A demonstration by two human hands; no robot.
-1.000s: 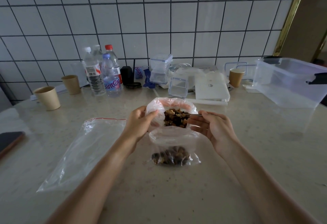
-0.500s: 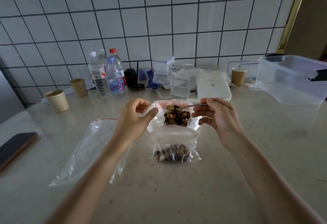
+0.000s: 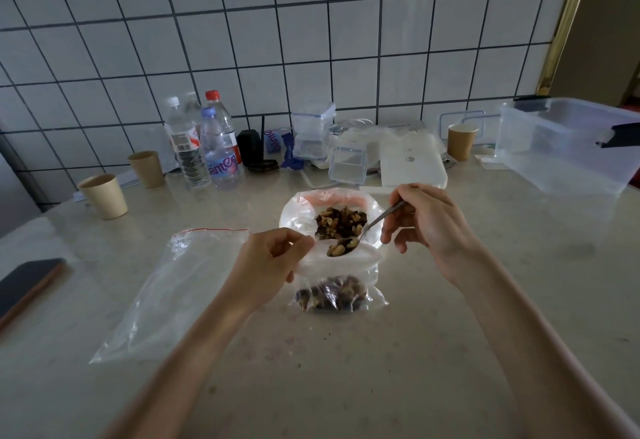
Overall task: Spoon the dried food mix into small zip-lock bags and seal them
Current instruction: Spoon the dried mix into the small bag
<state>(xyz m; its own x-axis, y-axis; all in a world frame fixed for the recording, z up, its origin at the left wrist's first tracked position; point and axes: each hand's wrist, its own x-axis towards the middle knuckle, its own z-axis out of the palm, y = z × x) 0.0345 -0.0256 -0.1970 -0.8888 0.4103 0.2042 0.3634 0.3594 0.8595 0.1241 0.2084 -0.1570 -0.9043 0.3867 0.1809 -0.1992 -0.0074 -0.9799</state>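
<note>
— Where's the food now?

— A heap of brown dried nut-and-fruit mix (image 3: 341, 222) sits in the big rolled-down clear plastic bag (image 3: 294, 220) just beyond my grips. A smaller portion already lies at the bottom of the small clear zip-lock bag (image 3: 334, 295), which stands on the pale stone bench (image 3: 450, 334) just below my left grip

— And your grips?

— My left hand (image 3: 268, 263) is pinched on the small bag's rim, holding the mouth agape. My right hand (image 3: 429, 227) is clamped on the handle of a thin metal spoon (image 3: 363, 232), whose loaded bowl hangs right over that mouth

— How will it handle?

— I judge the film limp and slippery, sure to fold shut if I slacken, so I'd hold it by the stiffer zip strip. The mix looks light, loose and ready to roll off, so the spoon should tip low inside the mouth
</note>
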